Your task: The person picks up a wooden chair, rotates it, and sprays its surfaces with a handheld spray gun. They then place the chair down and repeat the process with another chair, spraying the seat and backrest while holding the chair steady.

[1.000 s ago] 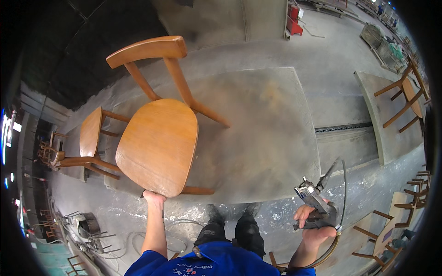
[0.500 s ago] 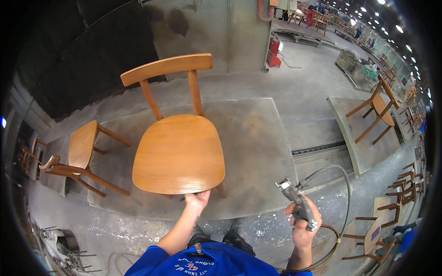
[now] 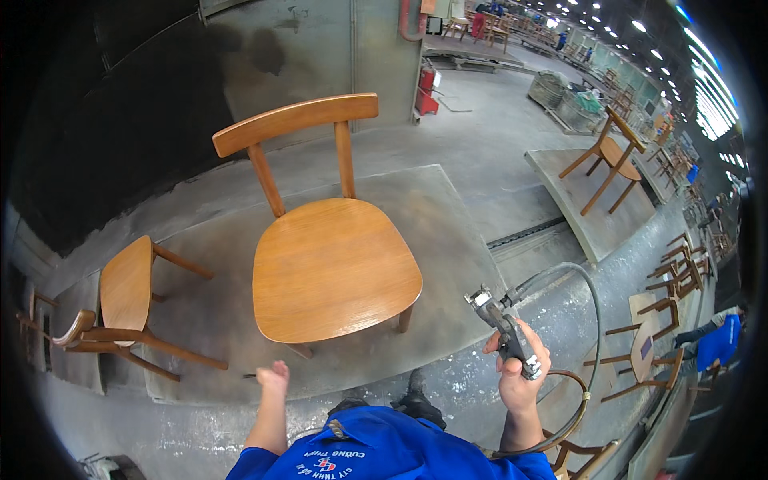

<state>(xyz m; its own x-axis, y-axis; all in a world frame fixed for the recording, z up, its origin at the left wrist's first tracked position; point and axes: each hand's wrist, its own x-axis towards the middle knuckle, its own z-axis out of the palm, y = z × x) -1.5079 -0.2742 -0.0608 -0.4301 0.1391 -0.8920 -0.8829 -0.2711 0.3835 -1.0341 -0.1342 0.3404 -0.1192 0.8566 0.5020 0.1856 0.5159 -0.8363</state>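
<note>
A wooden chair (image 3: 336,268) with a glossy orange-brown seat and curved backrest stands upright in front of me on a wide grey board (image 3: 432,212). My left hand (image 3: 274,378) is closed just below and left of the seat's front edge, apart from the chair. A thin dark tip pokes out of its fingers; I cannot make out what it belongs to. On the right, my right hand (image 3: 522,372) is wrapped around a spray gun (image 3: 504,328), its nozzle end pointing up and left. A grey hose (image 3: 596,312) loops from the gun to the right.
Another wooden chair (image 3: 128,292) stands close on the left. One more chair (image 3: 612,156) is on a separate board (image 3: 560,184) at the far right. A chain track (image 3: 524,232) runs between the boards. A person in blue (image 3: 720,340) is among chairs at the right edge.
My left hand has come off the front chair's seat edge and moved left. The chair sits turned slightly relative to before. My view has shifted; the spray gun remains in my right hand.
</note>
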